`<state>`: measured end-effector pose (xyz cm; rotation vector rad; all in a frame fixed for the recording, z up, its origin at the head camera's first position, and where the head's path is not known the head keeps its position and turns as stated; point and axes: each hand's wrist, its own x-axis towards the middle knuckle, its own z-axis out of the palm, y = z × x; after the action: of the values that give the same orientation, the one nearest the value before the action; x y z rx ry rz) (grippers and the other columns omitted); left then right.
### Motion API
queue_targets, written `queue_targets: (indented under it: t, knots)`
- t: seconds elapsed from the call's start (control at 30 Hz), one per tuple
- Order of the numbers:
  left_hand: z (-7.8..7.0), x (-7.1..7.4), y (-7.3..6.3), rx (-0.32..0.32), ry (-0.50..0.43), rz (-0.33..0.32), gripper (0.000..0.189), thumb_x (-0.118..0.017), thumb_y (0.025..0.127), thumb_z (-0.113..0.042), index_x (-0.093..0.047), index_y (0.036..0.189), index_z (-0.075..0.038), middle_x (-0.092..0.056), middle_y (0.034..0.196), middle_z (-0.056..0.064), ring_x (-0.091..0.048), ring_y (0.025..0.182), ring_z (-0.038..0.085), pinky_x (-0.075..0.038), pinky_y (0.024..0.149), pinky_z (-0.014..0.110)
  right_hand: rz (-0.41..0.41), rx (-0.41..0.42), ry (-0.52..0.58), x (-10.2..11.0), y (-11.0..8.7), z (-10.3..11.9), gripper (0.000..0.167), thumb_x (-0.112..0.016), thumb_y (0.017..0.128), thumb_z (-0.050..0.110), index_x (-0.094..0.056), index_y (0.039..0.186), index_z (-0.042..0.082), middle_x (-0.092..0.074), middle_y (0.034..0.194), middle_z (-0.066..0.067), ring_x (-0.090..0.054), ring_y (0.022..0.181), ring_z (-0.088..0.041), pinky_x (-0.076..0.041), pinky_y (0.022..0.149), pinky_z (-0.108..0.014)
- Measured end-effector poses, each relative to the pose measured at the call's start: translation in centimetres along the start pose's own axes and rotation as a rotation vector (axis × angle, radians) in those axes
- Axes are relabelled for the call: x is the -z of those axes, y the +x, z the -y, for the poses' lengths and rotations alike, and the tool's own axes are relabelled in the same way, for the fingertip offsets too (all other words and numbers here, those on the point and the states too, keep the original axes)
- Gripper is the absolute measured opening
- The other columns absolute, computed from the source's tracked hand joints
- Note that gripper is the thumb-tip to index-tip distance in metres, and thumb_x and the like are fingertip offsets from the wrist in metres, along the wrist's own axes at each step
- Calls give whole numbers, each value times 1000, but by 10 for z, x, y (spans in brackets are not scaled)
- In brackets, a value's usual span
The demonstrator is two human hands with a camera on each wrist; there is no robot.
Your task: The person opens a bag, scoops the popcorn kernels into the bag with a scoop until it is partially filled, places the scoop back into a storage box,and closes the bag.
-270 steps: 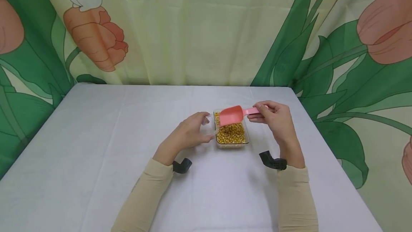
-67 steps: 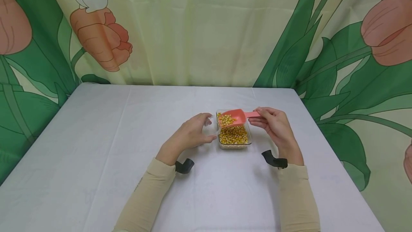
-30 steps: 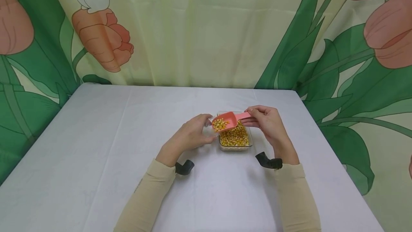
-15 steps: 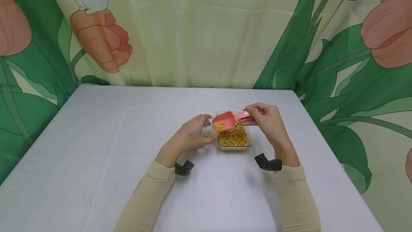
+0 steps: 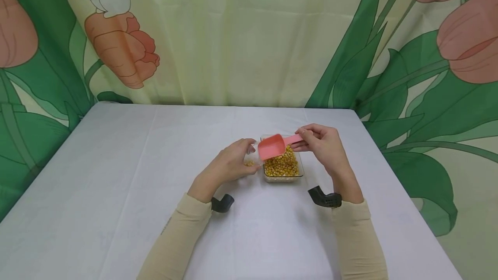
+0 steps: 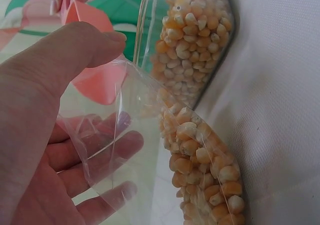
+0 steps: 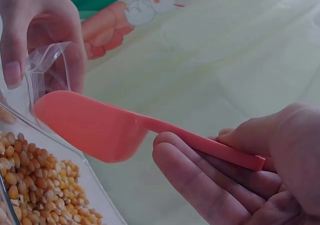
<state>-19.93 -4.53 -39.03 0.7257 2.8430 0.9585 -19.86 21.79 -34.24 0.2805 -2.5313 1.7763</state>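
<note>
Pink scoop (image 5: 271, 147), handle (image 5: 292, 139) pinched in right grip (image 5: 326, 147)

Long beige sleeves (image 5: 359, 241) are ending beside bent black wrist pieces (image 5: 325, 198), a small dark marking (image 5: 166, 225) running along the left sleeve (image 5: 174, 237).

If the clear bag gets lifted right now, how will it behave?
The clear bag is probably floppy: its film wrinkles. Likely bottom-heavy, since corn kernels sit low in it. Could spill if tipped, as its mouth gapes by the scoop.
</note>
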Motion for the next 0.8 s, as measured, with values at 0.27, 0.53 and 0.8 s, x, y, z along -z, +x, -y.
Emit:
queue_targets:
  t: [0.27, 0.53, 0.8]
  knots:
    - [1, -1, 0, -26, 22, -18, 70, -77, 84, -32, -47, 140, -4, -67, 120, 5, -62, 112, 20, -51, 97, 39, -3, 10, 15, 4, 0, -1, 34, -58, 101, 25, -63, 115, -6, -72, 99, -18, -76, 79, -16, -60, 77, -30]
    - [0, -1, 0, -23, 40, -16, 70, -78, 83, -34, -47, 140, -5, -67, 119, 5, -62, 111, 19, -52, 96, 38, -37, 14, 50, 14, -4, -2, 38, -59, 100, 26, -62, 115, -9, -73, 94, -10, -76, 79, -16, -60, 77, -30]
    - [-1, -1, 0, -25, 41, -21, 72, -79, 83, -34, -47, 140, -5, -67, 119, 5, -63, 110, 20, -52, 95, 39, -85, 42, 79, 24, -5, -3, 37, -59, 100, 25, -62, 114, -9, -74, 90, -1, -76, 78, -14, -59, 75, -28]
